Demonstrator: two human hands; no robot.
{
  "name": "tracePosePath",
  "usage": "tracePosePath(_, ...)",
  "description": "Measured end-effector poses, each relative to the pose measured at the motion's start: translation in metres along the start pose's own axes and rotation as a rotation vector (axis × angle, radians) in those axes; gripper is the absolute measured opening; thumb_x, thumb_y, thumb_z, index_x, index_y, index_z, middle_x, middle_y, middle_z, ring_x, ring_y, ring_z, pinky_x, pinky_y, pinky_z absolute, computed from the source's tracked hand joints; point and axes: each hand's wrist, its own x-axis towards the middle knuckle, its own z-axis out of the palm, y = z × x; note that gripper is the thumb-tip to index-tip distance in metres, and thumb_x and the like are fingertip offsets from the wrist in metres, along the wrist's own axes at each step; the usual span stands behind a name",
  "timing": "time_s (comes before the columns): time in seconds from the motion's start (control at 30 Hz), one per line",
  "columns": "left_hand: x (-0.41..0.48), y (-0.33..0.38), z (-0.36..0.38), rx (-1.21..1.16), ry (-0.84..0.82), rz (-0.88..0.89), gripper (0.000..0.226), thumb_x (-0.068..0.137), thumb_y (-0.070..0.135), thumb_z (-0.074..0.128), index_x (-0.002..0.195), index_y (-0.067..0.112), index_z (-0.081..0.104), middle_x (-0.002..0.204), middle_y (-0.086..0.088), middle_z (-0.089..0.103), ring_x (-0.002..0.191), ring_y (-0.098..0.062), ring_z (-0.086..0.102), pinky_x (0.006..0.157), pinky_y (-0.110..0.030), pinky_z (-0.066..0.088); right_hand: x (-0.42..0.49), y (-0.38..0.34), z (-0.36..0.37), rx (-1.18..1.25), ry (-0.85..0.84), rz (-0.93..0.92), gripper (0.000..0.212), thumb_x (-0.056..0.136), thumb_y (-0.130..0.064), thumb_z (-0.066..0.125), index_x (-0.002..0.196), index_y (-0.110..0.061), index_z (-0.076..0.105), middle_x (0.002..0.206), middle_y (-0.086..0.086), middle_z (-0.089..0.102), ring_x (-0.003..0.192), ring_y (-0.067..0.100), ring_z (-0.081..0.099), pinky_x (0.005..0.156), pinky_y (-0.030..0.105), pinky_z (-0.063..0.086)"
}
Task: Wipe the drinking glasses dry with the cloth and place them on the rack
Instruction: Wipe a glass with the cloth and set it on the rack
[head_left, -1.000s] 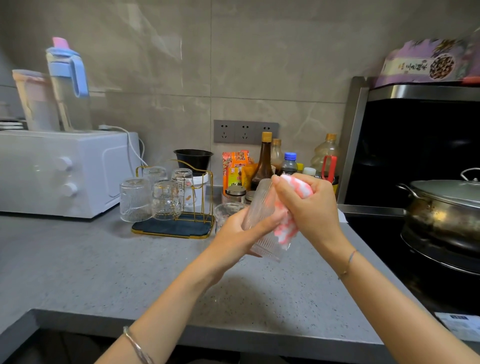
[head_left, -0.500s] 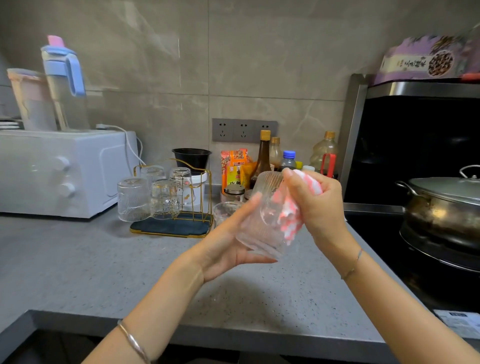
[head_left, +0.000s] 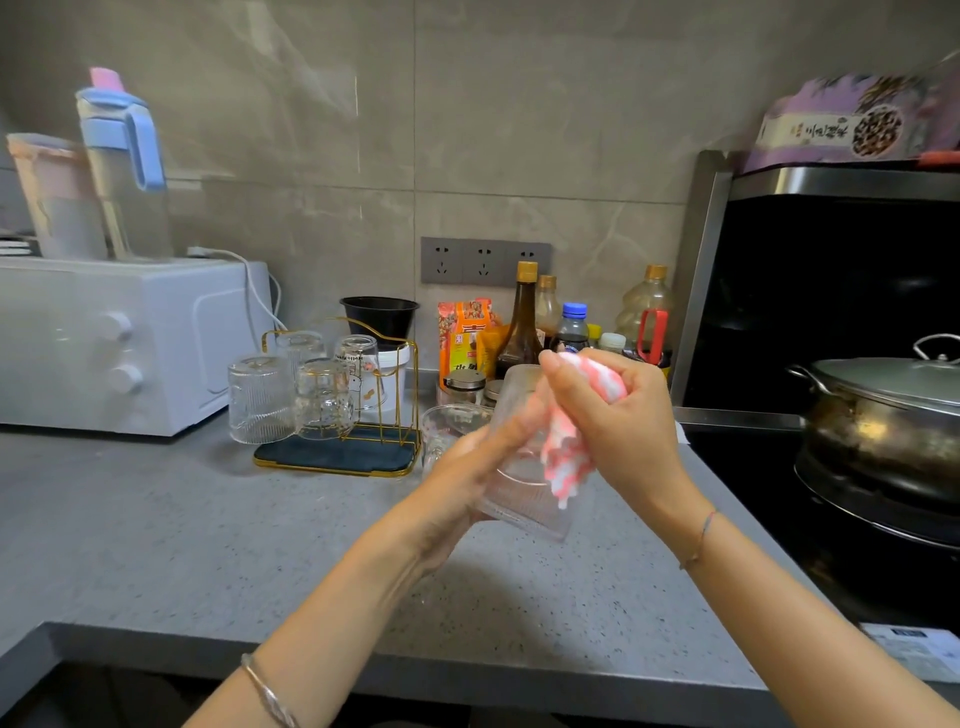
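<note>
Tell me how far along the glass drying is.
Done: several glasses sit upside down at the gold rack. In hand: the left hand holds a ribbed glass while the right hand works the pink cloth on it. Left: another glass waits upright on the counter.

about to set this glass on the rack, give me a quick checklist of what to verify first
1. Left hand grips the ribbed glass: ok.
2. Pink-and-white cloth, held by the right hand, out of the glass: not ok, it is tucked inside.
3. Glass fully dry: cannot tell.
4. Free peg on the gold rack: ok, the right side looks unoccupied.
5. Path to the rack: not ok, an upright glass stands on the counter between.
6. Racked glasses stand steady, upside down: ok.
</note>
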Motion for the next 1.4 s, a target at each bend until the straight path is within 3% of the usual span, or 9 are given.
tracePosePath(0.1, -0.003, -0.001, -0.001, -0.403, -0.167, -0.06, 0.081, 0.048, 0.064, 0.084, 0.114, 0.017, 0.072, 0.117, -0.011, 0.069, 0.103, -0.028, 0.068, 0.083, -0.045, 0.055, -0.005, 0.001, -0.002, 0.124, 0.02, -0.007, 0.053, 0.083, -0.041, 0.058, 0.059, 0.005, 0.05, 0.051, 0.013, 0.046, 0.047, 0.025, 0.043, 0.047, 0.031, 0.036)
tracePosePath(0.3, -0.003, -0.014, -0.005, -0.741, -0.288, -0.192, 0.089, 0.045, 0.05, 0.091, 0.115, 0.002, 0.067, 0.106, -0.025, 0.067, 0.076, -0.036, 0.068, 0.059, -0.04, 0.057, -0.015, 0.011, -0.002, 0.187, 0.0, 0.089, 0.052, 0.075, -0.067, 0.047, 0.055, -0.02, 0.058, 0.054, -0.013, 0.056, 0.051, -0.003, 0.051, 0.052, 0.008, 0.039)
tracePosePath(0.53, 0.001, -0.022, -0.016, -0.383, 0.114, -0.126, 0.089, 0.053, 0.068, 0.078, 0.126, 0.019, 0.06, 0.114, -0.016, 0.07, 0.094, -0.03, 0.068, 0.074, -0.043, 0.058, -0.008, 0.037, -0.03, 0.058, 0.196, 0.242, 0.044, 0.095, -0.041, 0.041, 0.087, -0.007, 0.069, 0.071, -0.006, 0.069, 0.059, 0.0, 0.061, 0.05, 0.008, 0.042)
tracePosePath(0.7, 0.0, -0.022, -0.016, -0.19, 0.263, -0.058, 0.077, 0.068, 0.064, 0.052, 0.138, 0.031, 0.045, 0.107, -0.003, 0.073, 0.095, -0.017, 0.071, 0.083, -0.038, 0.056, -0.054, 0.094, -0.039, -0.03, -0.114, 0.556, 0.035, 0.092, -0.045, 0.049, 0.092, -0.014, 0.066, 0.083, 0.018, 0.069, 0.072, 0.036, 0.071, 0.063, 0.055, 0.057)
tracePosePath(0.87, -0.002, -0.02, -0.013, -0.251, 0.31, -0.02, 0.055, 0.074, 0.062, 0.047, 0.118, 0.032, 0.058, 0.098, 0.003, 0.076, 0.091, -0.014, 0.071, 0.084, -0.037, 0.055, -0.103, 0.126, -0.034, -0.53, -0.484, 0.548, 0.02, 0.09, -0.047, 0.056, 0.092, -0.027, 0.06, 0.093, -0.008, 0.063, 0.087, 0.011, 0.059, 0.083, 0.029, 0.049)
tracePosePath(0.97, -0.002, -0.019, -0.017, -0.248, 0.346, -0.021, 0.069, 0.069, 0.067, 0.047, 0.128, 0.033, 0.053, 0.115, 0.0, 0.071, 0.103, -0.017, 0.067, 0.082, -0.036, 0.055, -0.098, 0.122, -0.029, -0.583, -0.483, 0.523, 0.019, 0.09, -0.046, 0.056, 0.102, -0.032, 0.057, 0.109, -0.01, 0.055, 0.106, 0.01, 0.05, 0.095, 0.026, 0.039)
tracePosePath(1.13, 0.003, -0.02, -0.021, -0.215, 0.444, 0.046, 0.103, 0.052, 0.091, 0.053, 0.141, 0.04, 0.04, 0.136, 0.002, 0.058, 0.12, -0.019, 0.059, 0.091, -0.039, 0.051, -0.056, 0.06, -0.001, -0.088, -0.181, 0.575, 0.036, 0.081, -0.051, 0.053, 0.11, -0.028, 0.057, 0.116, -0.011, 0.059, 0.113, 0.008, 0.054, 0.086, 0.013, 0.041)
tracePosePath(1.2, 0.008, -0.02, -0.021, -0.197, 0.487, 0.101, 0.113, 0.045, 0.096, 0.051, 0.143, 0.042, 0.035, 0.141, 0.006, 0.052, 0.126, -0.018, 0.053, 0.105, -0.045, 0.043, -0.044, 0.036, 0.016, 0.187, -0.216, 0.687, 0.053, 0.071, -0.058, 0.054, 0.115, -0.027, 0.056, 0.119, -0.007, 0.062, 0.112, 0.012, 0.058, 0.095, 0.025, 0.046)
tracePosePath(1.4, 0.027, 0.003, -0.027, -0.129, 0.693, 0.289, 0.084, 0.076, 0.074, 0.035, 0.147, 0.034, 0.015, 0.134, 0.011, 0.04, 0.117, -0.008, 0.048, 0.099, -0.03, 0.043, -0.015, 0.015, 0.063, 0.517, -0.266, 0.808, 0.067, 0.066, -0.051, 0.065, 0.124, -0.021, 0.054, 0.122, 0.003, 0.065, 0.111, 0.021, 0.064, 0.095, 0.038, 0.052)
